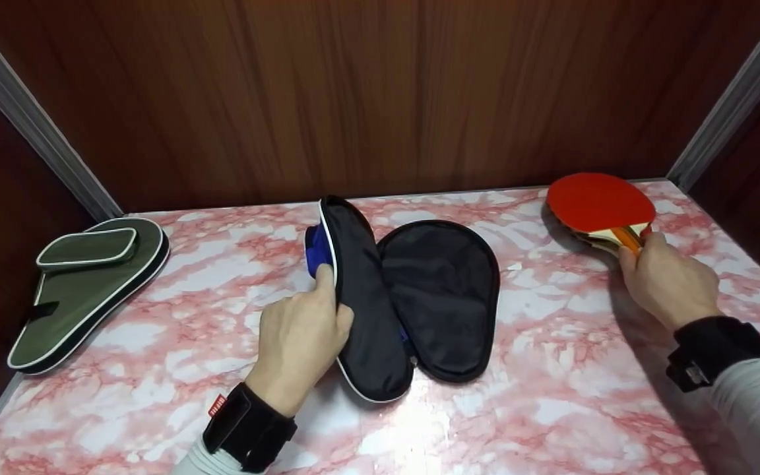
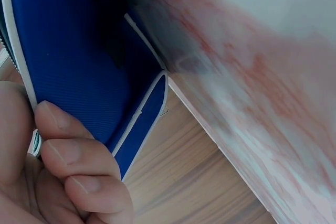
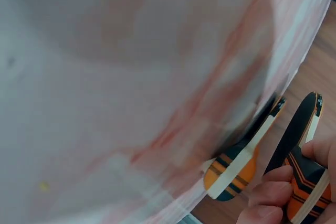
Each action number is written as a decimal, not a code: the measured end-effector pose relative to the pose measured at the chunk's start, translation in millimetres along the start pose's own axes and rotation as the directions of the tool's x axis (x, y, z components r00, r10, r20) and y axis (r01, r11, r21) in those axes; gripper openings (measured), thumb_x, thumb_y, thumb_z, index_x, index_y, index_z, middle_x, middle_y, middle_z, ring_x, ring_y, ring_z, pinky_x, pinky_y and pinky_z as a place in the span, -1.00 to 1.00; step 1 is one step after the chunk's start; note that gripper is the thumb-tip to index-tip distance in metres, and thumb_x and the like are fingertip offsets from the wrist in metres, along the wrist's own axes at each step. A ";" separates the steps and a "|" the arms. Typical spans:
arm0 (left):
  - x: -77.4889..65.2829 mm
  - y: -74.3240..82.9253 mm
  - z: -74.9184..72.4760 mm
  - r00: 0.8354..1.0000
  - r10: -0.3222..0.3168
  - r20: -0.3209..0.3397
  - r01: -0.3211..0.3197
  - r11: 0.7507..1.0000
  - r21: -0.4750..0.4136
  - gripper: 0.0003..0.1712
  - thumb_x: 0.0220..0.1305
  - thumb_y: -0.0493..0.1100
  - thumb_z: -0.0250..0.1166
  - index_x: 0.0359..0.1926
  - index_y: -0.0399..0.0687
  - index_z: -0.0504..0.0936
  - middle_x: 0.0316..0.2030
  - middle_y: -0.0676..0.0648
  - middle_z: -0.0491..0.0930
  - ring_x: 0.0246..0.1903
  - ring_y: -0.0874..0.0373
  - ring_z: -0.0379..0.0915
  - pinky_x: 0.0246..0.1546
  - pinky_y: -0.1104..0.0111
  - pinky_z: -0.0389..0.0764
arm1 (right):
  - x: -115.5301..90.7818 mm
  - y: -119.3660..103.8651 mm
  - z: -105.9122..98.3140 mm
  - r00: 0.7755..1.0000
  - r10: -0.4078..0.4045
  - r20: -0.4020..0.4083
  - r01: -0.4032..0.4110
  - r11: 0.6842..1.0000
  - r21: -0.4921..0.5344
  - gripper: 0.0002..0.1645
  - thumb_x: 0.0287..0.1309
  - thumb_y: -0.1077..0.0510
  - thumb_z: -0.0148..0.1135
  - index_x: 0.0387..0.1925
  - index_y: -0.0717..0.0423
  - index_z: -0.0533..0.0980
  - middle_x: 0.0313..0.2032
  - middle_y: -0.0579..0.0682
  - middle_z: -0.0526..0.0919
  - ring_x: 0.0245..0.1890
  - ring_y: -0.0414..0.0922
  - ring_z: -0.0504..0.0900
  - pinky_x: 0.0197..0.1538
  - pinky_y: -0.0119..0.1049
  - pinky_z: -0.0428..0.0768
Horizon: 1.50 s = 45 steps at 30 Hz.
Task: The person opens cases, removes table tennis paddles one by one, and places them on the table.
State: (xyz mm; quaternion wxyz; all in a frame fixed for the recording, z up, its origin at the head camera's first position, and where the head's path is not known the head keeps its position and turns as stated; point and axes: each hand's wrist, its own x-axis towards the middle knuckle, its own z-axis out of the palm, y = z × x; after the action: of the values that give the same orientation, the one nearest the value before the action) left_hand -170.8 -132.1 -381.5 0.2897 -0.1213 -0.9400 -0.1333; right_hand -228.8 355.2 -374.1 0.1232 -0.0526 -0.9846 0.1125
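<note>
A paddle-shaped bag lies unzipped on the table, its black-lined lid (image 1: pixel 370 310) tilted up and its other half (image 1: pixel 446 297) flat to the right. My left hand (image 1: pixel 304 336) grips the lid's white-piped edge; the blue outer side (image 2: pixel 68 40) with a pocket shows in the left wrist view. At the far right, my right hand (image 1: pixel 673 280) holds a red table tennis paddle (image 1: pixel 601 201) by its handle, the red face up. Just beneath it sits a second paddle (image 3: pixel 233 174) with a striped orange and black handle, mostly hidden in the head view.
A green paddle bag (image 1: pixel 99 284) with white piping lies closed at the table's left edge. The pink-and-white marbled table (image 1: pixel 221 257) ends at a brown wood-look panel (image 1: pixel 380 99) behind, with more panels on both sides.
</note>
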 end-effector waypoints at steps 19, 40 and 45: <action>-2.3 -1.1 -2.4 1.000 0.009 -0.014 -0.009 1.000 0.003 -0.52 0.22 -0.23 0.40 0.12 -0.38 0.59 -0.75 -0.17 0.47 -0.77 -0.18 0.48 -0.73 -0.03 0.45 | 5.9 11.6 1.8 0.999 0.001 -0.041 -0.001 1.000 -0.001 -0.47 0.61 0.05 -0.01 -0.35 0.49 0.35 -0.44 0.46 0.46 -0.49 0.43 0.54 -0.46 0.40 0.53; 0.0 -0.7 -1.0 1.000 -0.002 0.009 0.002 1.000 0.006 -0.51 0.24 -0.20 0.40 0.15 -0.37 0.59 -0.73 -0.17 0.50 -0.74 -0.19 0.51 -0.70 -0.05 0.47 | 16.7 15.4 -4.3 0.985 0.066 0.158 -0.052 0.995 -0.088 -0.50 0.54 0.04 0.09 -0.32 0.48 0.42 -0.49 0.31 0.50 -0.49 0.29 0.56 -0.47 0.24 0.57; -0.2 -0.2 0.1 1.000 0.013 -0.011 -0.013 1.000 0.015 -0.52 0.22 -0.21 0.40 0.11 -0.37 0.59 -0.73 -0.18 0.51 -0.74 -0.19 0.52 -0.71 -0.04 0.47 | 16.6 12.3 -3.4 0.985 0.070 0.156 -0.054 0.993 -0.107 -0.53 0.52 0.06 0.10 -0.33 0.47 0.43 -0.51 0.29 0.51 -0.49 0.29 0.57 -0.46 0.24 0.57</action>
State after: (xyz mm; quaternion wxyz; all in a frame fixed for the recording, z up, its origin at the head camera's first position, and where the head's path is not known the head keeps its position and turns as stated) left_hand -170.7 -132.3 -381.7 0.2965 -0.1244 -0.9386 -0.1251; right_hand -243.0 370.1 -370.0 0.0375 -0.0803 -0.9936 0.0694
